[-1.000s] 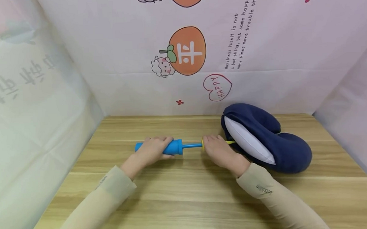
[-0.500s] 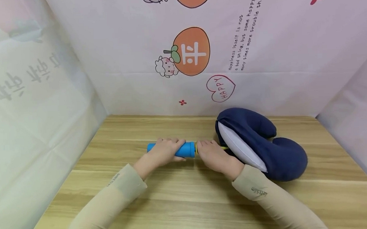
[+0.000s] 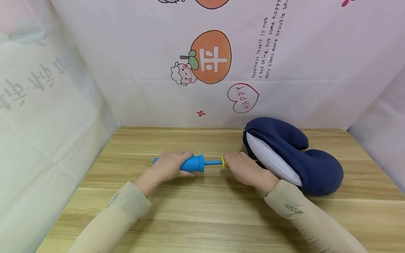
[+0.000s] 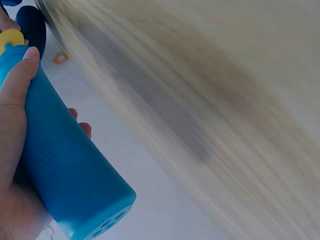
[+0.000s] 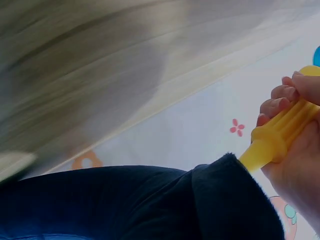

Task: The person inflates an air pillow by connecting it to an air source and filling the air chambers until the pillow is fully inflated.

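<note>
A blue and yellow hand air pump lies level between the two hands. My left hand (image 3: 168,166) grips its blue barrel (image 3: 194,163), thumb along the top in the left wrist view. The slim blue rod (image 3: 213,163) is drawn out of the barrel. My right hand (image 3: 244,169) wraps round the yellow ribbed handle (image 5: 287,127). That handle's tapered nozzle (image 5: 256,156) meets the edge of a navy U-shaped neck pillow (image 3: 321,170); whether it sits in a valve is hidden. A pale lavender panel (image 3: 273,159) shows on the pillow's near side.
The wood-grain tabletop (image 3: 199,219) extends in front of both forearms. A printed white sheet (image 3: 137,69) stands behind the table, close to the pillow's back. More white sheets hang at the left and right sides.
Half a second ago the barrel was pushed up against the yellow handle. My left hand has since drawn it left, baring the rod. My right hand and the pillow have shifted slightly right.
</note>
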### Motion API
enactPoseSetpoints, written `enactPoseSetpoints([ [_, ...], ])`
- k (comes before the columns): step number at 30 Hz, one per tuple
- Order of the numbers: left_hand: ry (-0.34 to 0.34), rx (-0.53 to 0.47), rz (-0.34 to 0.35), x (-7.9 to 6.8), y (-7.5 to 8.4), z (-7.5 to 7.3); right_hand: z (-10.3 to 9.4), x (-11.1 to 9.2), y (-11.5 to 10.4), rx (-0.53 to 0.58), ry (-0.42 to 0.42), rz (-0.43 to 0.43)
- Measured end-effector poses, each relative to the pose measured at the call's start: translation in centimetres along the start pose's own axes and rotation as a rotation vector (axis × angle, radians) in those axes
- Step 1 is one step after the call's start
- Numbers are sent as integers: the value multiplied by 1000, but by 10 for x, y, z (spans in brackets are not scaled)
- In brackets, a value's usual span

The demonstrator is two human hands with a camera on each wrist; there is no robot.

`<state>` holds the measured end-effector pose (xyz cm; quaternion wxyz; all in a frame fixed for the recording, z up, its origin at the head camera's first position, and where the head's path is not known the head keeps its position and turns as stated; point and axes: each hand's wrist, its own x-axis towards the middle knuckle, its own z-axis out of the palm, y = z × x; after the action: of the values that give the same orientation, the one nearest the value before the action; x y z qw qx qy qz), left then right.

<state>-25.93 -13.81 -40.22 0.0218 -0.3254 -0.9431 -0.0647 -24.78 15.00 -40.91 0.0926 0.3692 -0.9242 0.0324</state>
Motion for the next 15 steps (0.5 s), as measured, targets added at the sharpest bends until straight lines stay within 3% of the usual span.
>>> enactPoseSetpoints([
  [9, 2, -44, -11, -16, -20, -1, 1, -8, 10, 2, -27, 34],
  [15, 0, 10, -24, -15, -14, -2, 5, -8, 7, -16, -9, 29],
])
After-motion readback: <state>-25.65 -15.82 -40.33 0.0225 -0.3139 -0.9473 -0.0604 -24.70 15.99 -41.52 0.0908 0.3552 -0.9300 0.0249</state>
